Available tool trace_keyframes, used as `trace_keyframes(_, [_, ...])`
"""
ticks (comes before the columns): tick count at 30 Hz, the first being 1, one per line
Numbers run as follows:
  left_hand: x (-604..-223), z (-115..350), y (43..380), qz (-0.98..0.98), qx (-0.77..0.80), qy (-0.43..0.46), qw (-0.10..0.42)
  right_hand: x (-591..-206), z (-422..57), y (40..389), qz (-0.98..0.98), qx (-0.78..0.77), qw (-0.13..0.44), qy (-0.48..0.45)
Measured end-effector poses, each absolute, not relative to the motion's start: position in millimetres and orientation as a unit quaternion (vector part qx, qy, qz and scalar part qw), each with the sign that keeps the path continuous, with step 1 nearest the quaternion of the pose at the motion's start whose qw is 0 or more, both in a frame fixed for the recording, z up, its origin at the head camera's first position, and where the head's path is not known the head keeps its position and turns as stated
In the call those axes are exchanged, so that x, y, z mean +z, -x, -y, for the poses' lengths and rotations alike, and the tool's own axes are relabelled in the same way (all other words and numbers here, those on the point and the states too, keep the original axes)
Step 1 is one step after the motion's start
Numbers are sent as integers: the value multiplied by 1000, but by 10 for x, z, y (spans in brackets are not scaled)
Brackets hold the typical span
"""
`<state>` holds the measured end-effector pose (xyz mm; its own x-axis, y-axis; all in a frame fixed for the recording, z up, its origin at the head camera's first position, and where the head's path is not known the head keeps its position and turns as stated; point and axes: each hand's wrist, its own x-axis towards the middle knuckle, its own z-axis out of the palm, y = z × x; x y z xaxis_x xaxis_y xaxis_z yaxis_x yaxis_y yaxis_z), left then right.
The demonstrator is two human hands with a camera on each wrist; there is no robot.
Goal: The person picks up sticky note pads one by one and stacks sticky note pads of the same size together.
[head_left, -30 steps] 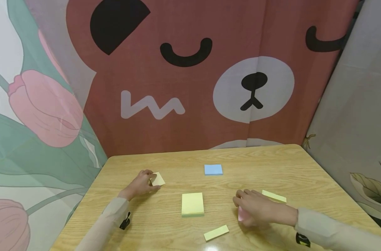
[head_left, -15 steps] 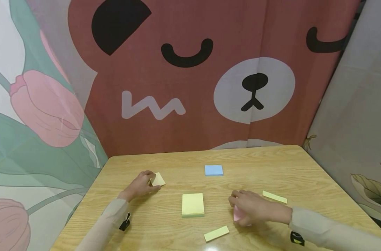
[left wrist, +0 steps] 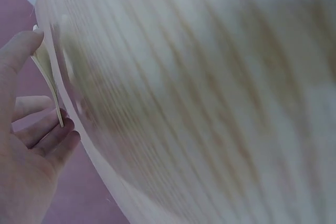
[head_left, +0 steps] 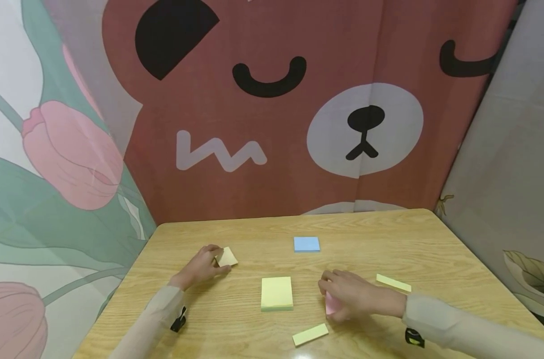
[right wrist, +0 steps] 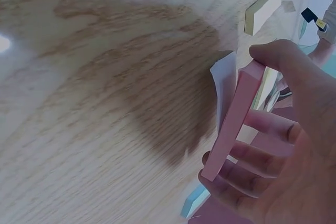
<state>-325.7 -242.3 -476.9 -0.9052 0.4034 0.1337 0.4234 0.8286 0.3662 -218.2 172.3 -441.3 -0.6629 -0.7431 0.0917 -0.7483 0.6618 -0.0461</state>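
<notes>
On the left side of the table, my left hand (head_left: 202, 267) pinches a small pale yellow sticky note pad (head_left: 227, 256) by its edges. The left wrist view has this thin pad (left wrist: 48, 69) slightly bowed between thumb and fingertips. My right hand (head_left: 354, 296) grips a pink sticky note pad (head_left: 331, 305), mostly covered by the fingers in the head view. From the right wrist, the pink pad (right wrist: 233, 121) spans thumb to fingertips over the wood, and a pale sheet (right wrist: 224, 85) angles away from its table side.
Between the hands lies a larger yellow sticky note pad (head_left: 276, 293). A blue pad (head_left: 306, 244) is farther back. Two narrow yellow pads lie near the right hand, one in front (head_left: 310, 335) and one behind (head_left: 393, 282). A patterned curtain (head_left: 272, 194) hangs behind the table (head_left: 227, 319).
My right hand has moved left with the pink sticky note pad, nearer to the larger yellow pad. The left hand keeps its place and its pale yellow pad.
</notes>
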Motion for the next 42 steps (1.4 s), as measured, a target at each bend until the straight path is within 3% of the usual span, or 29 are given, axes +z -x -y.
trace_keyframes(30, [-4786, 2385, 3229, 951, -201, 230, 39, -4486, -1480, 2385, 889, 45, 85, -449])
trace_keyframes(42, [-4766, 2371, 3209, 952, -197, 230, 42, -4483, -1401, 2477, 888, 57, 72, -451])
